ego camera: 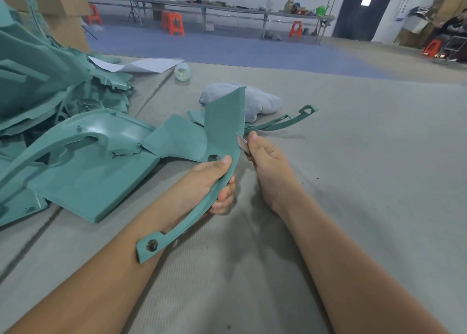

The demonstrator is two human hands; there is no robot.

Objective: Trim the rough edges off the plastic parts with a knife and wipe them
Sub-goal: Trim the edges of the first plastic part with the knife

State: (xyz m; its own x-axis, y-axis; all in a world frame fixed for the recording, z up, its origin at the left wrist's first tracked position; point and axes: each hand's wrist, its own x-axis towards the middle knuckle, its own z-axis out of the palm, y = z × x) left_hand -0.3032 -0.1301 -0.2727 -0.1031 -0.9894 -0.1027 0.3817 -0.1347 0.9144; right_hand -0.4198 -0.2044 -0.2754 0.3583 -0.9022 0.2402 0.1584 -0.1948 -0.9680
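My left hand [213,182] grips a long curved teal plastic part [223,129] at its narrow middle, thumb on its face, wide end pointing up. Its lower tab with a hole lies over my left forearm. My right hand [265,156] holds a small knife [242,142], its blade touching the part's right edge. A grey cloth [262,103] lies bunched on the mat behind the part.
A heap of teal plastic parts [75,151] fills the left side of the grey mat [353,182]. A thin curved teal strip [285,121] lies beside the cloth. A roll of clear tape [182,71] and paper sheets [151,64] lie farther back. Orange stools and workbenches stand beyond.
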